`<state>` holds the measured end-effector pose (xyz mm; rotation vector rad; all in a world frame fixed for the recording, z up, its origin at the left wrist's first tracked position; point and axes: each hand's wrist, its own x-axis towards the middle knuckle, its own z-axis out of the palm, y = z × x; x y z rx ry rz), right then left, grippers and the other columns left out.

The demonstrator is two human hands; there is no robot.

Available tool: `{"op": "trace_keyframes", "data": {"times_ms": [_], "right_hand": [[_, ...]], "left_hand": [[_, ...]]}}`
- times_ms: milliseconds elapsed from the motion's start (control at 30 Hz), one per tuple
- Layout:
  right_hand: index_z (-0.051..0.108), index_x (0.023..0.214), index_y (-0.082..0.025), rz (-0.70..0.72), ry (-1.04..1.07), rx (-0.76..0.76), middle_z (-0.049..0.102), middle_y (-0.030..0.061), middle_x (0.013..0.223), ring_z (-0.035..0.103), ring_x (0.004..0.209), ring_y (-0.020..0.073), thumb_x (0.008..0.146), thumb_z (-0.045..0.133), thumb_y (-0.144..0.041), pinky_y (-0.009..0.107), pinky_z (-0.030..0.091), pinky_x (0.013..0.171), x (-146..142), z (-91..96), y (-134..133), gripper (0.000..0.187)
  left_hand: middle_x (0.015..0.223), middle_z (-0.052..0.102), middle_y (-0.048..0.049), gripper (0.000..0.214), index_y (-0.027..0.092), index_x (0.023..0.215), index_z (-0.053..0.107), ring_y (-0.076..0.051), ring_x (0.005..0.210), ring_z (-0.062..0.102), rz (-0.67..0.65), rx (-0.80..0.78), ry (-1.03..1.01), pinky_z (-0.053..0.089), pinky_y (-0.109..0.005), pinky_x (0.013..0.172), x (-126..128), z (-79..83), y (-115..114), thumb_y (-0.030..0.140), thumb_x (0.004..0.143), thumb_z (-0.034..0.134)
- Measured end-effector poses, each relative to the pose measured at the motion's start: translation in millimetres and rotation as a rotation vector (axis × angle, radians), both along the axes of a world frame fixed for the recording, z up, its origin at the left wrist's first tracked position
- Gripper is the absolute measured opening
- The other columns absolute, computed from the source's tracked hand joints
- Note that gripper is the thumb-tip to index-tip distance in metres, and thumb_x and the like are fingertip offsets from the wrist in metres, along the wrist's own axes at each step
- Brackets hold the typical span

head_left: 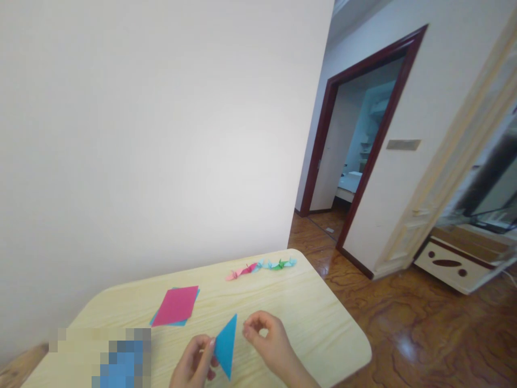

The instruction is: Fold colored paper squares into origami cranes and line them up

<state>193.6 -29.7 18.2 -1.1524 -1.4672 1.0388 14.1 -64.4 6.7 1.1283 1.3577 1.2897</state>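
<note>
A sheet of blue origami paper [226, 347], folded into a triangle, stands tilted above the table. My left hand [194, 360] pinches its left corner between thumb and fingers. Just right of the paper, apart from it, is my right hand [266, 335]. Its thumb and fingertips are curled together in a loop, with nothing visible between them. Farther left on the table lies a pink paper square [176, 306], with blue paper [177, 324] showing beneath its edges.
A row of small folded paper pieces [280, 264] in pink, green and light blue lies along the table's back edge. The pale wooden table [319, 312] meets a white wall [161, 134]. A doorway with a dark red frame [323, 134] stands beyond, right. The bottom left is pixelated.
</note>
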Motion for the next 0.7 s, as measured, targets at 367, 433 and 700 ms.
{"op": "trace_keyframes", "data": {"times_ms": [367,433,700], "right_hand": [[0.057,0.066,-0.017,0.002,-0.083,0.053,0.057,-0.0024,0.066,0.054,0.066,0.0138,0.059,0.066,-0.01,0.022,0.042,0.064,-23.8,6.5,-14.4,0.013],[0.059,0.067,-0.017,0.01,-0.098,0.091,0.058,-0.0022,0.067,0.055,0.067,0.0139,0.059,0.067,-0.01,0.023,0.042,0.065,-24.1,5.7,-14.3,0.014],[0.065,0.071,-0.018,-0.032,-0.188,0.243,0.059,0.0016,0.076,0.055,0.078,0.0169,0.064,0.066,-0.007,0.027,0.042,0.072,-21.0,2.3,-9.5,0.013]], "left_hand": [[0.066,0.063,0.0023,0.046,0.021,0.07,0.059,-0.021,0.059,0.064,0.105,-0.055,-0.176,0.052,-0.028,0.043,7.6,0.9,0.2,0.057,0.047,0.073],[0.066,0.063,0.0034,0.046,0.021,0.071,0.059,-0.019,0.056,0.064,0.144,-0.038,-0.172,0.051,-0.026,0.04,8.7,0.8,0.4,0.057,0.046,0.074],[0.075,0.068,-0.0029,0.047,0.019,0.073,0.062,-0.025,0.067,0.068,0.011,-0.192,-0.208,0.051,-0.027,0.046,11.2,5.0,-1.7,0.058,0.049,0.072]]}}
